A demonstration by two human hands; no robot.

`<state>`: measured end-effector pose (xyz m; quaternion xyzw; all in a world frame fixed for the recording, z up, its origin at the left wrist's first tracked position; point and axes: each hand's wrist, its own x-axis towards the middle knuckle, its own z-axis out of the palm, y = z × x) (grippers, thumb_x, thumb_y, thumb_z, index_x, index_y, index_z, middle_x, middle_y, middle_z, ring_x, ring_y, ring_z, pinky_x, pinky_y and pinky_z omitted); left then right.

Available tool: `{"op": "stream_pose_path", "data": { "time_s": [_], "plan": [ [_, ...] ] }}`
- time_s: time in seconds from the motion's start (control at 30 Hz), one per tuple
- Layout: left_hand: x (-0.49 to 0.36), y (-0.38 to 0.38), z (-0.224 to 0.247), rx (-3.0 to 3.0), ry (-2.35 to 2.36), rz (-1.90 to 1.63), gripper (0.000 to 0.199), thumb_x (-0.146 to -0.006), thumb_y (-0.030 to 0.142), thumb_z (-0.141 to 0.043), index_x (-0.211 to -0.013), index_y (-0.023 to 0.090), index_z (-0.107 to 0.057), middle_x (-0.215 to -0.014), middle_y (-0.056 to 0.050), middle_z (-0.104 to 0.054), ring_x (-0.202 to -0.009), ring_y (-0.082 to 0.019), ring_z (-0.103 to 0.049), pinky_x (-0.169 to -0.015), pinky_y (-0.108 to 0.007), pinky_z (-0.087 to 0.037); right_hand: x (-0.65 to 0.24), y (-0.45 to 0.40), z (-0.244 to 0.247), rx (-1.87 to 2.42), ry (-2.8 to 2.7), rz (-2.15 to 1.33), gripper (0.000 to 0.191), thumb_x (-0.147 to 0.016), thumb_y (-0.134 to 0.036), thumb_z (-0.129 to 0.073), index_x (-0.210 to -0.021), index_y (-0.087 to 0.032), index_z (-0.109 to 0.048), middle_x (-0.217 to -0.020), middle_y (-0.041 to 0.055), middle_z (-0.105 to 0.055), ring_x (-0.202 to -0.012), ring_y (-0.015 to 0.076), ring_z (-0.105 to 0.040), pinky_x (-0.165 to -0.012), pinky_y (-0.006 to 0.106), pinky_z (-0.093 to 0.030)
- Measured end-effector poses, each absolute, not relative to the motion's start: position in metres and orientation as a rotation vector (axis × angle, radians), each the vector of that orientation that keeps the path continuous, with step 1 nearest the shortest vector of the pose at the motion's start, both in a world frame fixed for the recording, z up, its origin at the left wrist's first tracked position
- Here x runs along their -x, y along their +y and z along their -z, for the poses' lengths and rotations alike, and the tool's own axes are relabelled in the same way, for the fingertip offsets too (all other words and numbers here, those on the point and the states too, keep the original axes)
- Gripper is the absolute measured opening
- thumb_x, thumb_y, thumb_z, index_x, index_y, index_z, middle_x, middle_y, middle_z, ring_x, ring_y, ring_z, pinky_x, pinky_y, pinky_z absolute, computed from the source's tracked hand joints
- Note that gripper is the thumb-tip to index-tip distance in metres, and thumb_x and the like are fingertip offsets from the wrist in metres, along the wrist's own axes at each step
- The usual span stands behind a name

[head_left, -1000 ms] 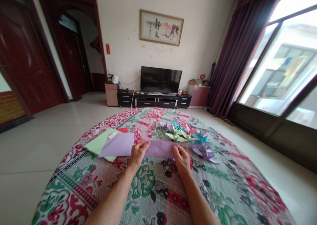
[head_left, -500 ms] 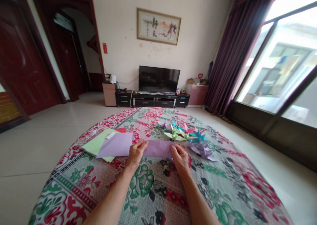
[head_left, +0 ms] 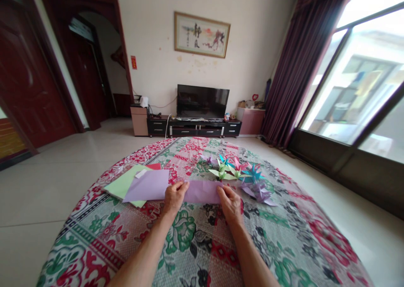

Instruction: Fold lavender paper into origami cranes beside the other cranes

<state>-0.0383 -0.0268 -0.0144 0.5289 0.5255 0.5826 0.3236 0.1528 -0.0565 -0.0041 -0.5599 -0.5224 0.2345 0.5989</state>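
A purple sheet of origami paper (head_left: 202, 192), seen as a wide strip with a faint crease near its middle, stretches between my two hands. My left hand (head_left: 175, 195) pinches its left end between thumb and fingers. At the other end, my right hand (head_left: 229, 199) grips the upper right corner the same way. Just left of my left hand lies a flat purple sheet (head_left: 148, 185) over green sheets (head_left: 121, 184) and a bit of red paper (head_left: 155, 166). Beyond my right hand sit several folded paper cranes in green (head_left: 221, 171), blue (head_left: 253, 173), pink (head_left: 239, 166) and purple (head_left: 259, 191).
A flowered cloth (head_left: 195, 253) covers the round table. Past its far edge stand a low black cabinet (head_left: 197, 129) and a television (head_left: 202, 102). A dark curtain (head_left: 299, 64) and a window (head_left: 369, 85) are on the right; dark red doors (head_left: 28, 76) are on the left.
Almost nothing differs. Both hands keep their hold on the purple paper, which sits very slightly lower in the picture.
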Motion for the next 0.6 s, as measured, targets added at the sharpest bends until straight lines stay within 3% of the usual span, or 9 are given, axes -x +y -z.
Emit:
{"op": "stream_pose_path", "data": {
  "time_s": [0.1, 0.27, 0.6],
  "plan": [
    [0.034, -0.027, 0.015, -1.626, 1.578, -1.544, 0.031, -0.071, 0.040, -0.057, -0.048, 0.019, -0.055, -0.048, 0.003, -0.044, -0.049, -0.011, -0.038, -0.054, -0.023, -0.027, -0.153, -0.055, 0.005, 1.418, -1.271, -0.364, 0.035, -0.071, -0.044, -0.050, -0.079, -0.017, -0.071, -0.070, 0.0034, -0.065, -0.064, 0.0167, -0.055, -0.062, 0.026, -0.040],
    [0.027, -0.024, 0.018, -1.951, 1.843, -1.314, 0.023, -0.077, 0.029, -0.051, -0.062, 0.018, -0.065, -0.072, -0.004, -0.061, -0.069, -0.014, -0.053, -0.068, -0.023, -0.035, -0.157, -0.049, 0.011, 1.628, -1.396, -0.122, 0.033, -0.075, -0.035, -0.044, -0.079, -0.017, -0.072, -0.078, 0.0059, -0.064, -0.073, 0.0174, -0.056, -0.069, 0.026, -0.039],
    [0.018, -0.020, 0.018, -2.293, 2.095, -0.873, 0.030, -0.084, 0.032, -0.043, -0.071, 0.020, -0.068, -0.077, -0.006, -0.059, -0.079, -0.017, -0.052, -0.071, -0.027, -0.035, -0.158, -0.055, 0.009, 1.883, -1.529, 0.053, 0.022, -0.077, -0.025, -0.051, -0.077, -0.023, -0.073, -0.084, 0.0049, -0.065, -0.077, 0.0173, -0.052, -0.070, 0.028, -0.032]
  ]
}}
